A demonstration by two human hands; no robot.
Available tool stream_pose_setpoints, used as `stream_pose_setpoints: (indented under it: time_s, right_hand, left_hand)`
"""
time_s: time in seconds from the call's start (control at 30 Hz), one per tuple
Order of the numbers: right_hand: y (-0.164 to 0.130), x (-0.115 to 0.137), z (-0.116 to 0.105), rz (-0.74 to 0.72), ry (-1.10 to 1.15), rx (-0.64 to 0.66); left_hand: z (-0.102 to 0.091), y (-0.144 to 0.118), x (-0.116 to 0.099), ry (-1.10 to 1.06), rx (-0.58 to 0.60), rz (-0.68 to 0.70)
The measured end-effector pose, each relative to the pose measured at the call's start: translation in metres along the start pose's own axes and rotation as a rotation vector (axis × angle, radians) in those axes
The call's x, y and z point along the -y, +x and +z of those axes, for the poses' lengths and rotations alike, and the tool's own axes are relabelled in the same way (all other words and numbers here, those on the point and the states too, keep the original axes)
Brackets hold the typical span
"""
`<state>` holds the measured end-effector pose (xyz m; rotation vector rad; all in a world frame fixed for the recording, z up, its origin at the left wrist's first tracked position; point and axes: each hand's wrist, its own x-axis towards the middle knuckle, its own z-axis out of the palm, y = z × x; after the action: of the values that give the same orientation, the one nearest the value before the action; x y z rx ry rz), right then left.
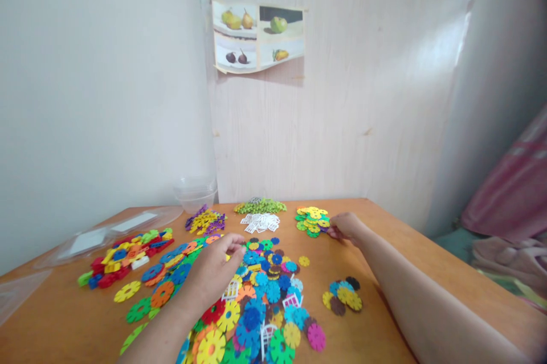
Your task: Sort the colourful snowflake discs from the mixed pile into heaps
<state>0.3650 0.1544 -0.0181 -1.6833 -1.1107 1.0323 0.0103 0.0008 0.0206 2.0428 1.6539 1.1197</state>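
My left hand hovers over the big central heap of colourful plastic snowflake discs, fingers pinched together near a small disc at its far edge; whether a piece is between them I cannot tell. My right hand reaches to the far right and touches the edge of a small pile of yellow and green discs, fingers curled against a purple piece. A little group of yellow, brown and blue discs lies beside my right forearm.
On the wooden table lie sorted piles: white window pieces, green pieces, purple and yellow pieces, red, yellow and blue blocks. Clear plastic cups and clear bags sit far left. Walls close behind.
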Motion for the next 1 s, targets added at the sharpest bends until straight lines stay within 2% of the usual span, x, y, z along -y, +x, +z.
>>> stream_pose_setpoints:
  time_s: [0.3, 0.5, 0.57, 0.7, 0.8, 1.0]
  right_hand:
    - [-0.004, -0.003, 0.002, -0.071, -0.069, 0.025]
    - [-0.022, 0.018, 0.012, -0.206, -0.155, 0.046]
    - [-0.036, 0.029, 0.02, -0.28, -0.188, 0.13]
    - [-0.073, 0.045, 0.04, -0.452, -0.328, 0.433]
    - [-0.101, 0.052, 0.052, -0.532, -0.425, 0.602]
    - [-0.135, 0.057, 0.068, -0.615, -0.512, 0.753]
  left_hand:
    - [-0.004, 0.0, 0.001, 0.07, 0.034, 0.032]
    - [-0.011, -0.003, 0.001, 0.123, 0.141, -0.017]
    - [-0.013, -0.004, 0.002, 0.157, 0.192, -0.014]
    - [-0.014, -0.007, 0.002, 0.22, 0.252, 0.048]
    - [-0.016, -0.009, 0.0, 0.266, 0.284, 0.076]
    - [-0.018, -0.011, -0.001, 0.299, 0.33, 0.068]
